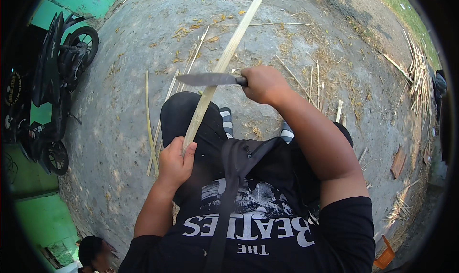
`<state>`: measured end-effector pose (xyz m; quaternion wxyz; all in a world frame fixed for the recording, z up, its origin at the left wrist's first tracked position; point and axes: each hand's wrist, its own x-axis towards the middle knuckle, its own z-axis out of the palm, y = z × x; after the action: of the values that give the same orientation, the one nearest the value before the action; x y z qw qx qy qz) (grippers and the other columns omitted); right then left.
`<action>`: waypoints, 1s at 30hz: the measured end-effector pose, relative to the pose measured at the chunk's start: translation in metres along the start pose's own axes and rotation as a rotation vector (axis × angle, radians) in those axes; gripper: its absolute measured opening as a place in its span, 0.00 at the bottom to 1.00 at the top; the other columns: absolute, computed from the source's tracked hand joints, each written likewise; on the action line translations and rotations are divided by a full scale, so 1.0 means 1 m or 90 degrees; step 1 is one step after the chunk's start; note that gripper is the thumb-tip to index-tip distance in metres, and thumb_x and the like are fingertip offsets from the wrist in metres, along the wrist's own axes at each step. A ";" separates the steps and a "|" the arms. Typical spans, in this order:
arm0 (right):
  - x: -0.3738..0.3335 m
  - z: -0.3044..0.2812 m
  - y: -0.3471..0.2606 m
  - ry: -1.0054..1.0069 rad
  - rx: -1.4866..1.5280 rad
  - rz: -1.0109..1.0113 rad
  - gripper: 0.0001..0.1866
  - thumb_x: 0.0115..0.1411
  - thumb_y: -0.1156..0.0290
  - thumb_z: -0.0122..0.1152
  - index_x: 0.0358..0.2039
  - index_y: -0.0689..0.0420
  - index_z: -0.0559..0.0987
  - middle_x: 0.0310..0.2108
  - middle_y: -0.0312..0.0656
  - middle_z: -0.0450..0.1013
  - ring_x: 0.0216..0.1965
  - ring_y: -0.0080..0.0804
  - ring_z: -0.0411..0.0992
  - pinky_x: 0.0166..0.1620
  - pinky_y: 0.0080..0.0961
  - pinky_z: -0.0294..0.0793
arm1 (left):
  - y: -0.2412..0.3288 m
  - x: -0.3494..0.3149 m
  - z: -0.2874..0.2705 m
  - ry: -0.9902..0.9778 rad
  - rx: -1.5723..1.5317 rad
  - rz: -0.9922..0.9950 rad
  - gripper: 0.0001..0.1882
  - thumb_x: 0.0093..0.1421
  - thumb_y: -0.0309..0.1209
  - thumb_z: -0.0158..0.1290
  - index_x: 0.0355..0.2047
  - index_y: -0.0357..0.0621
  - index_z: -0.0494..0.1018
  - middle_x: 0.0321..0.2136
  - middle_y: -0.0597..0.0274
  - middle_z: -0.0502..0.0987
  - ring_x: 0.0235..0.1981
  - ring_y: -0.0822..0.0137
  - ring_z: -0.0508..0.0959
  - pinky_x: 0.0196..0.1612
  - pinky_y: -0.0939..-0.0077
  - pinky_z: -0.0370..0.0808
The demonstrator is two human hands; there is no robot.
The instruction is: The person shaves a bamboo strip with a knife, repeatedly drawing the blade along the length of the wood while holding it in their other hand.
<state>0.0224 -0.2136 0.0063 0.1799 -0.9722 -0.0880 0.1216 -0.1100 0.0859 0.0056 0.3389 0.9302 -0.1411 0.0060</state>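
A long pale bamboo strip (pixel 228 53) slants from my lap up past the top edge of the head view. Its near end is wrapped by my left hand (pixel 176 162), thumb on top, beside my left knee. My right hand (pixel 266 84) is closed round the dark handle of a broad-bladed knife (pixel 205 79). The blade lies across the strip just beyond my knee, its tip pointing left. Whether its edge is sunk into the bamboo, I cannot tell.
Thin bamboo strips (pixel 149 115) lie on the concrete ground (pixel 114 144) left of my leg. More slivers are scattered ahead, and a large pile of split sticks (pixel 417 74) is at far right. A motorcycle (pixel 52 91) stands at left. Another person (pixel 94 255) is at lower left.
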 end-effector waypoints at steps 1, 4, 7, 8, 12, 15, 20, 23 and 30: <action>0.007 -0.006 0.021 0.017 -0.002 0.043 0.12 0.59 0.65 0.58 0.38 0.54 0.85 0.37 0.51 0.81 0.41 0.50 0.80 0.46 0.47 0.79 | 0.001 -0.002 -0.001 -0.001 -0.003 -0.001 0.14 0.68 0.37 0.57 0.36 0.36 0.74 0.23 0.45 0.77 0.24 0.43 0.79 0.27 0.58 0.73; 0.017 0.000 0.053 -0.001 0.012 0.073 0.12 0.60 0.65 0.57 0.38 0.53 0.85 0.37 0.50 0.81 0.42 0.51 0.80 0.46 0.46 0.79 | -0.001 0.008 0.000 0.002 0.000 0.015 0.15 0.68 0.37 0.57 0.36 0.35 0.74 0.23 0.45 0.77 0.24 0.43 0.79 0.27 0.58 0.73; 0.009 0.004 0.020 0.007 0.073 0.052 0.12 0.60 0.64 0.57 0.39 0.54 0.85 0.37 0.51 0.81 0.42 0.51 0.80 0.47 0.47 0.79 | -0.002 0.004 0.001 0.000 -0.005 -0.010 0.15 0.68 0.38 0.57 0.36 0.35 0.74 0.23 0.45 0.77 0.24 0.43 0.79 0.27 0.58 0.73; 0.006 0.005 0.010 0.006 0.074 0.051 0.12 0.60 0.64 0.57 0.39 0.54 0.85 0.37 0.51 0.81 0.42 0.51 0.80 0.47 0.47 0.79 | -0.002 0.004 0.000 -0.005 -0.014 -0.032 0.15 0.68 0.38 0.57 0.36 0.35 0.74 0.23 0.45 0.77 0.24 0.43 0.79 0.27 0.58 0.73; 0.004 0.010 -0.004 -0.023 -0.053 -0.063 0.12 0.60 0.64 0.57 0.39 0.55 0.84 0.36 0.50 0.81 0.42 0.52 0.80 0.46 0.46 0.79 | -0.003 0.005 -0.002 -0.015 0.003 -0.023 0.16 0.68 0.39 0.57 0.36 0.35 0.74 0.23 0.44 0.77 0.25 0.42 0.79 0.27 0.57 0.73; 0.019 -0.004 0.045 0.074 0.076 0.127 0.13 0.61 0.64 0.58 0.40 0.54 0.84 0.36 0.50 0.81 0.41 0.53 0.80 0.45 0.46 0.79 | -0.002 0.002 -0.003 -0.010 -0.014 0.022 0.16 0.68 0.39 0.57 0.36 0.35 0.74 0.23 0.44 0.77 0.25 0.42 0.79 0.27 0.57 0.73; 0.020 0.007 0.057 0.064 0.123 0.132 0.14 0.63 0.61 0.57 0.42 0.54 0.84 0.38 0.53 0.81 0.41 0.54 0.79 0.47 0.47 0.78 | -0.004 0.005 -0.005 -0.041 -0.012 -0.012 0.16 0.67 0.39 0.58 0.37 0.35 0.74 0.23 0.45 0.77 0.25 0.42 0.80 0.28 0.58 0.74; 0.019 0.010 0.041 0.086 0.113 0.081 0.12 0.62 0.61 0.59 0.38 0.55 0.83 0.34 0.54 0.80 0.39 0.56 0.79 0.44 0.49 0.77 | 0.001 0.007 -0.003 -0.032 -0.018 -0.014 0.16 0.67 0.39 0.58 0.37 0.35 0.74 0.23 0.45 0.77 0.25 0.42 0.80 0.28 0.58 0.74; -0.001 0.007 -0.002 0.005 0.027 -0.027 0.10 0.58 0.65 0.58 0.36 0.53 0.84 0.35 0.51 0.81 0.41 0.52 0.80 0.45 0.48 0.79 | 0.002 0.006 -0.007 -0.054 0.007 0.003 0.15 0.67 0.38 0.58 0.37 0.35 0.75 0.23 0.45 0.77 0.25 0.43 0.80 0.28 0.58 0.74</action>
<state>0.0196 -0.2094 0.0007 0.2036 -0.9664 -0.1055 0.1159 -0.1042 0.0877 0.0131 0.3273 0.9312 -0.1574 -0.0323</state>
